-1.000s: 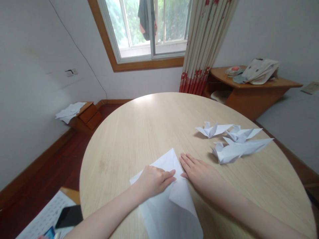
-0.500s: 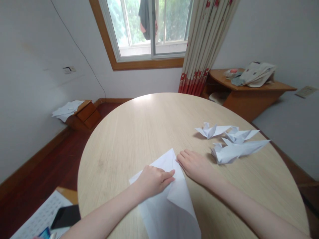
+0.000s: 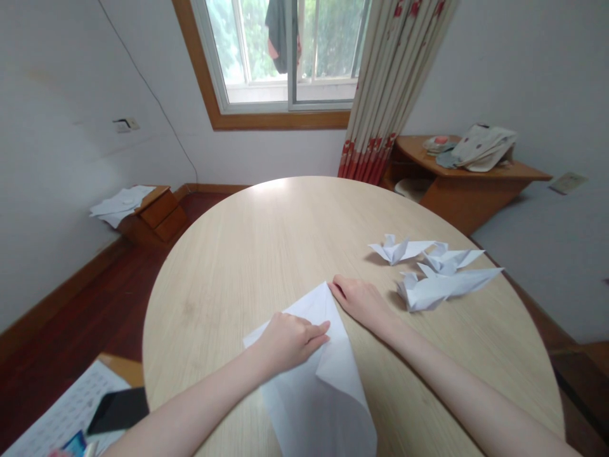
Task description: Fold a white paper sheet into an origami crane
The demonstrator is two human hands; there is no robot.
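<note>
A white sheet of paper [image 3: 323, 406] lies on the round table in front of me. Its right side is folded over towards the middle, and the lower part of that flap curls up. My left hand [image 3: 290, 339] presses on the paper with its fingers closed, thumb and forefinger pointing right along the flap. At the paper's far pointed corner is my right hand [image 3: 359, 301], its fingers curled in and the tips against the edge there. Some of the paper is hidden under my left hand and forearm.
Three folded white paper birds, among them a large one [image 3: 442, 289], stand on the right of the table [image 3: 238, 241]. At lower left are a dark phone [image 3: 118, 409] and a printed sheet [image 3: 61, 406]. A wooden desk [image 3: 480, 190] with a cloth bag [image 3: 485, 147] is behind.
My right hand has slid slightly away from me along the fold to the paper's tip. My left hand keeps its place on the paper. The whole view has shifted a little.
</note>
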